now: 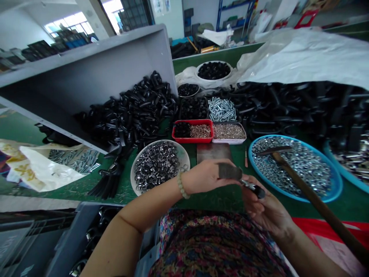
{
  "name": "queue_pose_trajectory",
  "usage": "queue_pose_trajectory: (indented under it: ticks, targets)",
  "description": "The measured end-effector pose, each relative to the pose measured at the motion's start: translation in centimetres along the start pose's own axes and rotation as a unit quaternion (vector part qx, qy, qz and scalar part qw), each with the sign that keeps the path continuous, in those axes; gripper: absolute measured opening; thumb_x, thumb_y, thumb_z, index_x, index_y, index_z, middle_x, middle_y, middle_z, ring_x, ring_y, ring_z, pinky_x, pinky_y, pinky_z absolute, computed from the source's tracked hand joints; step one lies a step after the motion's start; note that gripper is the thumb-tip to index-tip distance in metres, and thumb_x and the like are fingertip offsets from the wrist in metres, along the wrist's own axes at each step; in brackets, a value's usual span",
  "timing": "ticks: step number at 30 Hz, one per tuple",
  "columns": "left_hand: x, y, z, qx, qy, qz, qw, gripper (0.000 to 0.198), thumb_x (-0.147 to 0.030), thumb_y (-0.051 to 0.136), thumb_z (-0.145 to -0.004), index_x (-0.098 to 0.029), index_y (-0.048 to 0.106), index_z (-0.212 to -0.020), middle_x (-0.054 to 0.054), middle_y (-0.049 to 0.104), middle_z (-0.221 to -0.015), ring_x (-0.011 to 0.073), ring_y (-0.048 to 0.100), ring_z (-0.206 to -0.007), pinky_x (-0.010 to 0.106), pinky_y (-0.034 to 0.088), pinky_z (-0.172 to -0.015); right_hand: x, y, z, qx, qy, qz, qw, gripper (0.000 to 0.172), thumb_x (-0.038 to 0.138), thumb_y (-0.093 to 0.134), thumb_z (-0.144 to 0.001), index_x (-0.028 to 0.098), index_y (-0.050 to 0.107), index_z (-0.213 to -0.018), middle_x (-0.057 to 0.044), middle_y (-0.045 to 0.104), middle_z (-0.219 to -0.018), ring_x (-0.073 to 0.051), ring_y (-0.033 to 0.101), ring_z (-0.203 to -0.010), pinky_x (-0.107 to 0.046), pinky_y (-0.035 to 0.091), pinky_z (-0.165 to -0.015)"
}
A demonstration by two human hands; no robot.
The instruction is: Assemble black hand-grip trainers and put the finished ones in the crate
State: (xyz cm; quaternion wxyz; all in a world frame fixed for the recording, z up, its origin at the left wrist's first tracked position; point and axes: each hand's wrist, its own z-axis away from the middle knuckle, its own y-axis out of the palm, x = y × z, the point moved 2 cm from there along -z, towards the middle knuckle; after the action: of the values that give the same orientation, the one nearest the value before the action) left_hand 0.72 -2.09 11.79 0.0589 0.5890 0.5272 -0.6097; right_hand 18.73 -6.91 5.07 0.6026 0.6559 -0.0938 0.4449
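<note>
Over the table (219,201), both hands (206,177) are pinching a black-tipped part (254,188). Loose grips could be dropping it among shiny bits (311,165) at right.

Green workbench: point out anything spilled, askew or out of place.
The grey crate stands tipped on its side, black parts spilling from its mouth onto the green workbench. A hammer lies across the blue basin, its head on small metal parts: an odd resting place, perhaps deliberate.
</note>
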Motion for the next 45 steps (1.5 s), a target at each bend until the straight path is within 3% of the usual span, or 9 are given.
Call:
queue_pose_trajectory:
  ticks: [7,12,16,21,25,31,37,41,45]
  targets:
    - [0.9,-0.5,0.7,0.122,-0.212,0.159,0.956,0.032,-0.041,0.059,-0.084,-0.011,0.067,-0.090,0.004,0.068,-0.071,0.0125,0.065,-0.065,0.023,0.051,-0.061,1.6,-0.2,0.9,0.034,-0.101,0.398,0.911,0.017,0.027,0.063,-0.086,0.024,0.071,-0.100,-0.009,0.070,-0.100,-0.020,0.064,-0.100,-0.032,0.051,-0.089]
    - [-1.3,-0.7,0.9,0.021,-0.044,0.086,0.995,0.019,-0.028,0.065,-0.082,-0.016,0.068,-0.096,0.006,0.069,-0.099,0.0147,0.063,-0.096,0.028,0.049,-0.089,0.3,0.7,0.5,0.002,-0.029,0.079,0.996,0.013,0.033,0.072,-0.078,0.029,0.067,-0.090,0.002,0.065,-0.069,-0.006,0.059,-0.053,-0.014,0.047,-0.050]
    - [-3.0,-0.4,1.6,0.020,0.022,0.125,0.992,0.022,-0.025,0.067,-0.080,-0.015,0.067,-0.100,0.008,0.068,-0.104,0.0148,0.064,-0.098,0.027,0.050,-0.091,-0.4,1.7,0.7,0.041,0.064,-0.051,0.996,0.014,0.031,0.077,-0.073,0.027,0.068,-0.084,0.003,0.059,-0.060,-0.002,0.051,-0.042,-0.008,0.038,-0.041]
    - [-1.8,-0.7,1.5,0.009,-0.092,0.165,0.982,0.025,-0.030,0.070,-0.077,-0.016,0.069,-0.098,0.005,0.070,-0.092,0.0144,0.066,-0.087,0.028,0.052,-0.083,0.6,1.3,0.9,-0.009,0.006,0.048,0.999,0.021,0.037,0.077,-0.072,0.026,0.068,-0.087,0.002,0.061,-0.064,-0.005,0.054,-0.047,-0.013,0.045,-0.044]
    - [-0.3,-0.5,1.4,0.037,-0.239,0.189,0.952,0.025,-0.028,0.064,-0.082,-0.014,0.068,-0.102,0.002,0.069,-0.074,0.0127,0.065,-0.069,0.028,0.054,-0.070,1.6,0.9,0.8,-0.033,-0.083,0.305,0.948,0.016,0.031,0.068,-0.082,0.022,0.070,-0.094,-0.006,0.070,-0.087,-0.016,0.067,-0.084,-0.027,0.055,-0.077]
    - [-1.6,-0.3,1.1,-0.043,-0.100,0.167,0.980,0.019,-0.026,0.068,-0.079,-0.017,0.067,-0.095,0.005,0.069,-0.100,0.0143,0.065,-0.091,0.030,0.052,-0.085,0.2,1.4,0.1,0.002,0.022,-0.022,1.000,0.023,0.029,0.078,-0.071,0.023,0.065,-0.089,0.004,0.062,-0.067,-0.004,0.056,-0.048,-0.011,0.048,-0.047]
    - [-1.8,-0.1,1.6,0.027,0.017,0.134,0.990,0.018,-0.022,0.056,-0.088,-0.019,0.066,-0.103,0.007,0.066,-0.111,0.0144,0.062,-0.103,0.029,0.049,-0.095,-1.3,1.6,0.6,0.013,0.112,-0.192,0.975,0.021,0.019,0.081,-0.067,0.021,0.066,-0.082,0.005,0.056,-0.062,0.000,0.051,-0.046,-0.003,0.043,-0.045]
    - [-1.0,-0.2,1.9,0.020,-0.027,0.074,0.997,0.019,-0.028,0.060,-0.086,-0.017,0.069,-0.099,0.006,0.070,-0.098,0.0146,0.065,-0.094,0.026,0.051,-0.088,-0.8,2.1,1.1,0.016,0.067,-0.118,0.991,0.025,0.026,0.081,-0.068,0.023,0.067,-0.089,0.003,0.059,-0.065,-0.003,0.053,-0.047,-0.009,0.047,-0.045]
    - [-0.8,-0.3,1.6,0.018,-0.088,0.084,0.992,0.026,-0.036,0.062,-0.084,-0.018,0.069,-0.101,0.005,0.071,-0.095,0.0150,0.065,-0.089,0.027,0.051,-0.084,0.7,1.6,1.3,-0.031,-0.073,0.137,0.987,0.013,0.028,0.070,-0.080,0.022,0.066,-0.091,-0.003,0.067,-0.074,-0.012,0.065,-0.064,-0.023,0.055,-0.061]
